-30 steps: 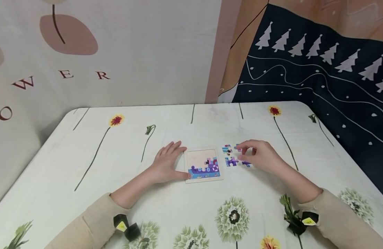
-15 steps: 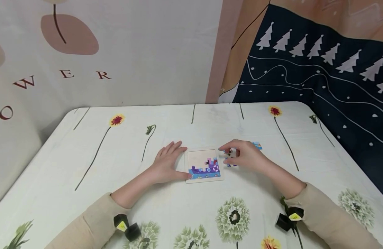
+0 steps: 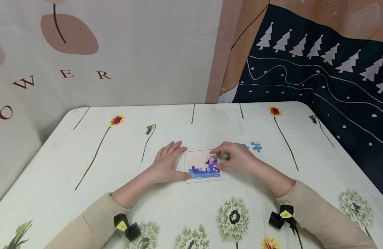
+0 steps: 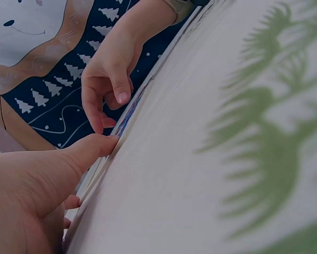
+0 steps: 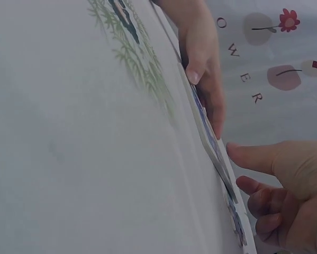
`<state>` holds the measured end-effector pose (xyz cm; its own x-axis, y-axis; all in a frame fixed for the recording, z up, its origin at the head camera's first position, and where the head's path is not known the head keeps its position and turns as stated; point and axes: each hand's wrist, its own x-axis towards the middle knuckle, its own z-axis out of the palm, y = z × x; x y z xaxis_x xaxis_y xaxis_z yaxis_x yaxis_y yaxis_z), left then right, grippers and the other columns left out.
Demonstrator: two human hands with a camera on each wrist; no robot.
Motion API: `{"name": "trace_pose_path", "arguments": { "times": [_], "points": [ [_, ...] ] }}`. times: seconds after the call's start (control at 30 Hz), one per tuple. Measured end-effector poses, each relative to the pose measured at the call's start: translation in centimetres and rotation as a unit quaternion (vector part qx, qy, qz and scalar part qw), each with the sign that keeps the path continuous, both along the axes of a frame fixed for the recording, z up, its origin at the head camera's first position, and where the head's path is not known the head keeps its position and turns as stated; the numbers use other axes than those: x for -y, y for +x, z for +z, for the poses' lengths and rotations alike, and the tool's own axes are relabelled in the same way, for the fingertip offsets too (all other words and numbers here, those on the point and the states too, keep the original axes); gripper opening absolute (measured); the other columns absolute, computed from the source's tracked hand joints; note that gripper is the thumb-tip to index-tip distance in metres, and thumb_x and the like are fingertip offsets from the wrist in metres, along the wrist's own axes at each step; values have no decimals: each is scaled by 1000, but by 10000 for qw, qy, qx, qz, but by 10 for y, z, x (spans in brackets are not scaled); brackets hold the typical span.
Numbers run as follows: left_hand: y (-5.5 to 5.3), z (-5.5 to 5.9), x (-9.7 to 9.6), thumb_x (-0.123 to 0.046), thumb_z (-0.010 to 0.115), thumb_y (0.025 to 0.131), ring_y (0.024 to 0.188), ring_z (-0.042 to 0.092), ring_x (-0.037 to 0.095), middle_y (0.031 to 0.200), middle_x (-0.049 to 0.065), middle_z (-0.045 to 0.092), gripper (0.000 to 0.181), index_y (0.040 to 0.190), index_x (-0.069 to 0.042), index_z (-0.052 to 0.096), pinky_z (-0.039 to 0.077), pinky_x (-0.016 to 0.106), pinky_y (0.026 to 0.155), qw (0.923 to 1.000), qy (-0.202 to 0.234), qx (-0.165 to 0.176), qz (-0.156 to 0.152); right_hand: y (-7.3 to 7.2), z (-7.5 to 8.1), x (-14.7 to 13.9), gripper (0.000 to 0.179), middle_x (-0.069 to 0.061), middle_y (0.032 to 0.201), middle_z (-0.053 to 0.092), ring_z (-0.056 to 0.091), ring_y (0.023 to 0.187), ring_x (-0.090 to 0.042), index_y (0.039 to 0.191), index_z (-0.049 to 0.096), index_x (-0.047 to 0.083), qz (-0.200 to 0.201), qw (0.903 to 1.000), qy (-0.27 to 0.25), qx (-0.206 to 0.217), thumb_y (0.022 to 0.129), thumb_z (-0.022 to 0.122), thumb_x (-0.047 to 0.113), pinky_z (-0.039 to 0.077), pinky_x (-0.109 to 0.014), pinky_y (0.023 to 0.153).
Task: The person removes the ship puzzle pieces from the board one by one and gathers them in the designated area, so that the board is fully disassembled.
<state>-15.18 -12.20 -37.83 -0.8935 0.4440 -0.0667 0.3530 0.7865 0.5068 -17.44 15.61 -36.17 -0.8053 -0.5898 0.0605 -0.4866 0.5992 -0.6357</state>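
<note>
A square wooden puzzle tray (image 3: 204,181) lies on the table, its lower part filled with joined purple and blue jigsaw pieces (image 3: 203,173). The upper part shows bare wood. My left hand (image 3: 167,166) steadies the tray's left side, fingers spread, thumb on the lower left corner and a fingertip at the upper left one. Over the tray's right edge is my right hand (image 3: 239,157), its thumb and forefinger apart and nothing visible between them. The right wrist view shows the same gap, with the other fingers (image 5: 266,222) loosely bent.
Loose blue jigsaw pieces (image 3: 256,146) lie behind the right hand, which hides others beside the tray. A white flower-print cloth (image 3: 166,214) covers the table. Printed hangings, one of them a dark cloth with white trees (image 3: 303,69), stand behind and at the right.
My right hand has moved left from above the loose pieces to the tray's right edge, uncovering blue pieces behind it. The left hand and the tray have stayed put.
</note>
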Motion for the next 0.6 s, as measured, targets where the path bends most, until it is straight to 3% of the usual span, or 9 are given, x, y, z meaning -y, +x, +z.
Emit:
{"name": "trace_pose_path", "arguments": {
  "times": [0.6],
  "points": [
    [0, 1, 0, -49, 76, 73, 144, 5, 34, 157, 13, 18, 91, 146, -10, 37, 4, 55, 111, 10000, -22, 6, -1, -2, 2, 9, 37, 7, 105, 59, 46, 68, -11, 115, 71, 19, 261, 9975, 658, 32, 79, 80, 17, 42, -28, 59]
  ]
}}
